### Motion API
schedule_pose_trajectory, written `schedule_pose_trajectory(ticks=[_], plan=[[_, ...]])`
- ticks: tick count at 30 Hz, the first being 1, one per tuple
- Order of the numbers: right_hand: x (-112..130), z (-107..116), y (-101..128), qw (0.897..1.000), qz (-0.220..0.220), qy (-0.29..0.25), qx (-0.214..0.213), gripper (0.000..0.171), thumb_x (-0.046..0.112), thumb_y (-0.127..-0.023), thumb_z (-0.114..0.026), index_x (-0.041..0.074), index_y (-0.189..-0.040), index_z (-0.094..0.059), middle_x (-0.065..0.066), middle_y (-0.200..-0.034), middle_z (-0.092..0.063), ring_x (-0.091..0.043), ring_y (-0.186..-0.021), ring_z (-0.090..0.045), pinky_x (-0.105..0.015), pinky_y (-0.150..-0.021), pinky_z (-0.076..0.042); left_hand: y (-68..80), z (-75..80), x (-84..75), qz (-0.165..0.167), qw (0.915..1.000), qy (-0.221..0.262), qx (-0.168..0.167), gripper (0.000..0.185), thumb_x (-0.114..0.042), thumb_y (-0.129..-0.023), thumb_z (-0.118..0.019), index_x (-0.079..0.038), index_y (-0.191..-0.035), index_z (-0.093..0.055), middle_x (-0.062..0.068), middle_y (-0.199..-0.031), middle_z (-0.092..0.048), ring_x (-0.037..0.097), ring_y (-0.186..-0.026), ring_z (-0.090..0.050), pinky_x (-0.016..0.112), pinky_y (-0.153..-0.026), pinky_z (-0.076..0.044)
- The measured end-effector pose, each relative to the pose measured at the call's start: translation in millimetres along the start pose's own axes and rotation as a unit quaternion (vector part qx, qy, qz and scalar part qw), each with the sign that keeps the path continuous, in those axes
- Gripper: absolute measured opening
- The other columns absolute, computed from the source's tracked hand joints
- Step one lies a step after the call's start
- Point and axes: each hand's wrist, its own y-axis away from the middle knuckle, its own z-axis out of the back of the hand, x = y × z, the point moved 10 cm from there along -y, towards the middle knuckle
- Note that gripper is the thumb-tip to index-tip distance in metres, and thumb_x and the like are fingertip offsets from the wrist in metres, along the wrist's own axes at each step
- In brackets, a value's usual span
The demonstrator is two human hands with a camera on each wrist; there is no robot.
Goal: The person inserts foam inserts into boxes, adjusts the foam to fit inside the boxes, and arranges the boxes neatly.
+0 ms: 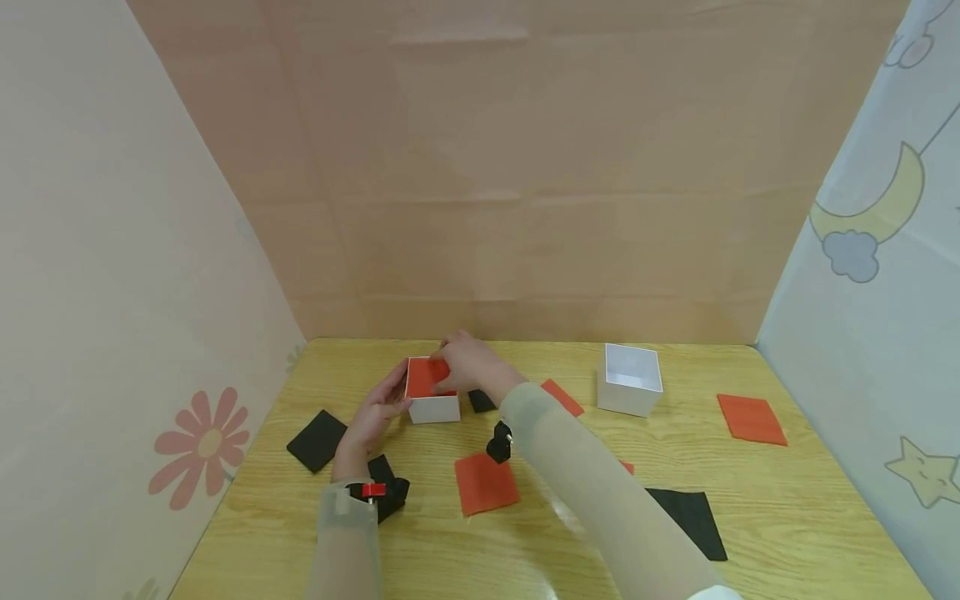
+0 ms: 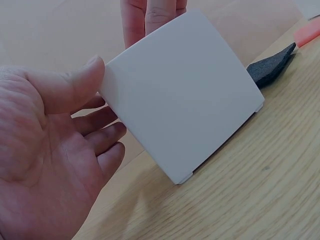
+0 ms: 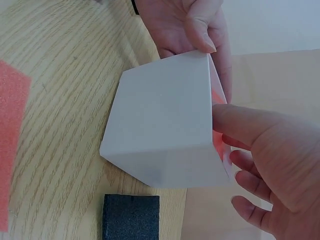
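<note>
Soft, even light fills the head view; no hard shadows, only faint ones under the white box (image 1: 432, 400). Wide-angle lens bends walls outward at the edges. Slight overall softness, low contrast. Left wrist view: box face bright, nr washed out; left hand (image 2: 50, 155) close & a bit soft. Right wrist view: right hand (image 3: 270, 165) blurred at frame edge, wood grain sharp.
</note>
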Motion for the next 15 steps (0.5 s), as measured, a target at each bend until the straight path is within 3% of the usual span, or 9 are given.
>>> schedule_pose_trajectory(ticks=[15], plan=[[11.0,4.4,-6.1,1.000,0.004,-0.011,-0.022,0.051,0.051,-0.093,-0.082,0.025,-0.137,-0.076,-0.003,-0.134,-0.061,-0.023,-0.125,-0.052,-0.035,-0.107,-0.048,-0.4,0.6,1.5,0.005,1.0000,0.003,0.001,0.077,0.003,-0.105,-0.056,-0.003,-0.171,-0.017,0.017,-0.178,-0.013,0.035,-0.164,-0.011,0.021,-0.122,-0.026]])
